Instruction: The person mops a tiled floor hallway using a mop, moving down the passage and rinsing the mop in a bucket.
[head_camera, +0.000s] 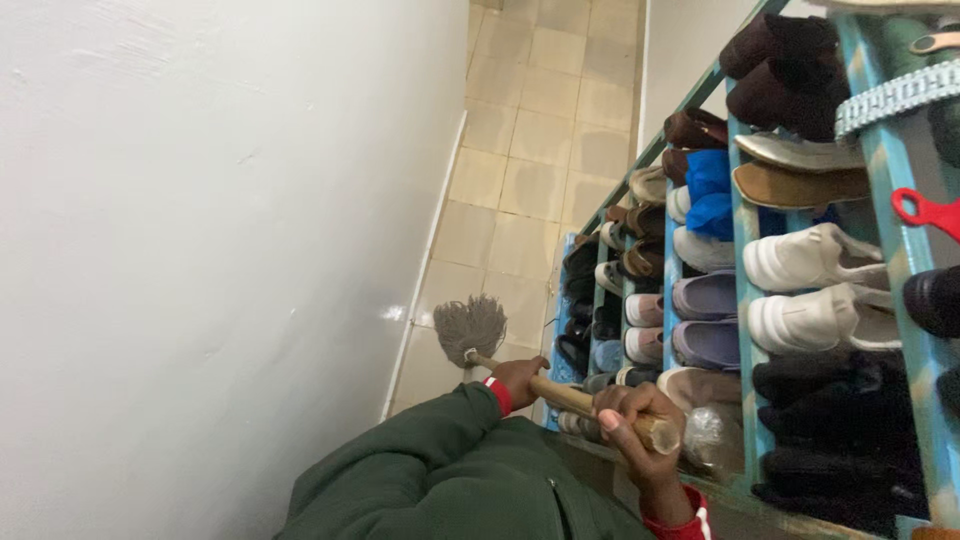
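Both my hands grip a mop with a wooden handle (566, 398). My left hand (520, 378), in a green sleeve with a red cuff, holds the handle lower down, near the grey string mop head (470, 327). My right hand (634, 417) is closed around the top end of the handle. The mop head rests on the beige tiled floor (530, 150), close to the white wall (200, 250). My green jacket (450, 480) fills the bottom of the view.
A blue-painted shoe rack (745, 250) runs along the right side, filled with several pairs of shoes, slippers and clogs. A narrow strip of tiled floor lies between the rack and the wall. A clear plastic bag (712, 438) sits by the rack near my right hand.
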